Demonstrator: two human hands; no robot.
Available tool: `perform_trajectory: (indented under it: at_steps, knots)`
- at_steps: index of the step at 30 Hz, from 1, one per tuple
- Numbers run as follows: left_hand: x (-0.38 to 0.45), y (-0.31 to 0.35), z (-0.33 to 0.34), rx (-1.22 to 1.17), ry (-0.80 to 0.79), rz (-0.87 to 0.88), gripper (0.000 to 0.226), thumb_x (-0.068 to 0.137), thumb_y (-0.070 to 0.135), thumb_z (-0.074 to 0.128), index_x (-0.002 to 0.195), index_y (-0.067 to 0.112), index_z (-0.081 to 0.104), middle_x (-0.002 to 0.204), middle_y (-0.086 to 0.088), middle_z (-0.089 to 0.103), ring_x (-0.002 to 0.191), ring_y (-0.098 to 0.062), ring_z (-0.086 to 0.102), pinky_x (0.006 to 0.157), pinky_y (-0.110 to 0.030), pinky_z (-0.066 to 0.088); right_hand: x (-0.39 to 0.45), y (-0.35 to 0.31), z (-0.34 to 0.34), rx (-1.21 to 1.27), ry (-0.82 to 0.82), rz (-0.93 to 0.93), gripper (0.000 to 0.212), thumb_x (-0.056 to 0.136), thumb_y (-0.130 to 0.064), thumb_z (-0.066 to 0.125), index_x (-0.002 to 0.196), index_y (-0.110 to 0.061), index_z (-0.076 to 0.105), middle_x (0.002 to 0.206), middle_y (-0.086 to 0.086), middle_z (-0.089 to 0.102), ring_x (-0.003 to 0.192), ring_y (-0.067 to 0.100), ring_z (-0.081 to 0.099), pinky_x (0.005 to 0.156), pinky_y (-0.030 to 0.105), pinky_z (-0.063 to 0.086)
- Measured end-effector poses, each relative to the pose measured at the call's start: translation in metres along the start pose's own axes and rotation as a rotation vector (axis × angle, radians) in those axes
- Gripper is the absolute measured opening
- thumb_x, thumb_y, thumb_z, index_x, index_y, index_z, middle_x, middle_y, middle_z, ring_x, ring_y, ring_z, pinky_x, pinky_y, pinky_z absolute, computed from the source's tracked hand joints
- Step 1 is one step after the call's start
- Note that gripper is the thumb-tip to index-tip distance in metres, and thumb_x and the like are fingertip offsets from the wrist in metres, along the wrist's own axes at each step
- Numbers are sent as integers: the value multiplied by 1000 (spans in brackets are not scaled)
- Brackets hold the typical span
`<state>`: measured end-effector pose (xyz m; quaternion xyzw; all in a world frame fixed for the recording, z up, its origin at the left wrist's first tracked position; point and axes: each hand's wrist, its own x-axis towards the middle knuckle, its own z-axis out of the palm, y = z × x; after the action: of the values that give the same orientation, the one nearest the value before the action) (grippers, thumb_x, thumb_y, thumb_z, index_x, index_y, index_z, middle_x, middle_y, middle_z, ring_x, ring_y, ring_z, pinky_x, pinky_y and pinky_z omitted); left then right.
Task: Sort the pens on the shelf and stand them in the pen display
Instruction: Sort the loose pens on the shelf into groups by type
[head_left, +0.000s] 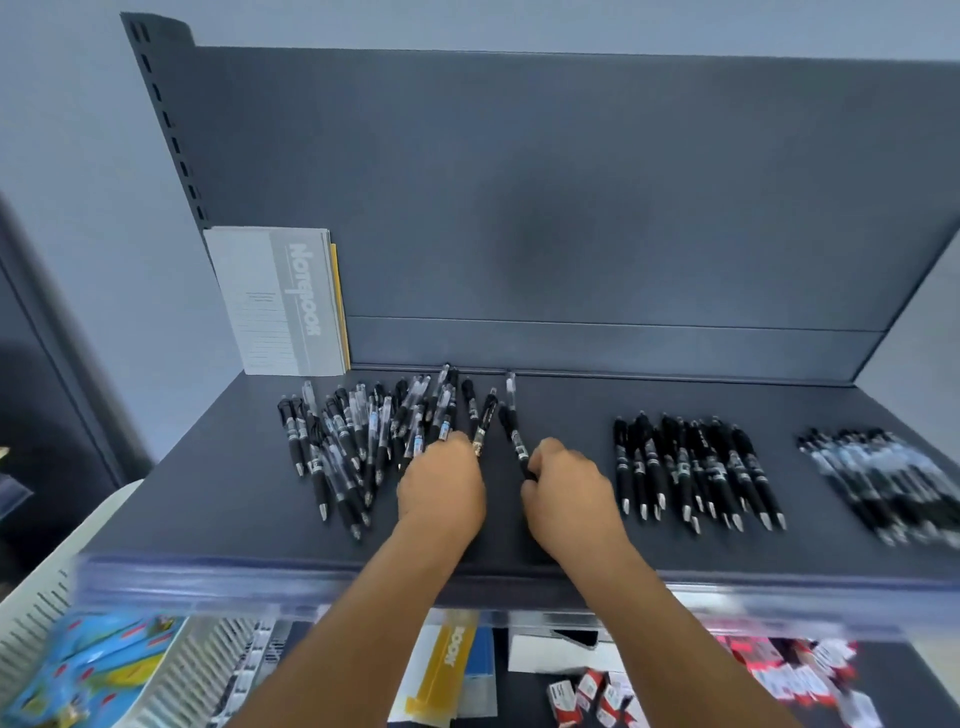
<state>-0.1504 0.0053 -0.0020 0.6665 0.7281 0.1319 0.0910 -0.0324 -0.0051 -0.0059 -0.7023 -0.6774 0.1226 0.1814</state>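
Note:
On the dark grey shelf (545, 519) lies a mixed heap of black and clear pens (358, 441) at the left. A sorted row of black pens (691, 467) lies right of centre, and a blurred group of clear pens (883, 478) at the far right. My left hand (441, 488) rests at the right edge of the heap, fingers curled over a few pens there. My right hand (566, 488) pinches the lower end of one black pen (514, 436) that points away from me. No pen display shows in view.
A grey notebook stack (283, 301) leans upright against the back panel at the left. A clear price rail (467, 577) runs along the shelf's front edge. Below are a white perforated basket (41, 608) and small boxes (597, 696) on a lower shelf.

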Motion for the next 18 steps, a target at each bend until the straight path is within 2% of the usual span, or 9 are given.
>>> perform_trajectory:
  at_steps: [6,10,18]
  knots:
    - [-23,27,-2,-248,65,167,19,89,24,56,107,16,56,96,-4,67,91,-25,63,72,-33,52,-25,19,-27,36,130,61,20,94,-17,47,114,-15,49,110,6,55,93,27,59,68,27,39]
    - [-32,57,6,-377,13,202,20,87,26,59,106,19,60,93,-2,69,89,-25,64,77,-36,55,-33,46,-47,6,191,142,25,93,-17,46,118,-17,50,112,7,56,92,27,59,65,26,33]
    - [-23,112,31,-386,-54,212,21,87,21,60,107,18,65,104,-4,67,95,-24,63,80,-32,53,-27,95,-65,-23,171,252,26,91,-17,48,117,-14,51,110,10,59,92,29,62,66,26,36]
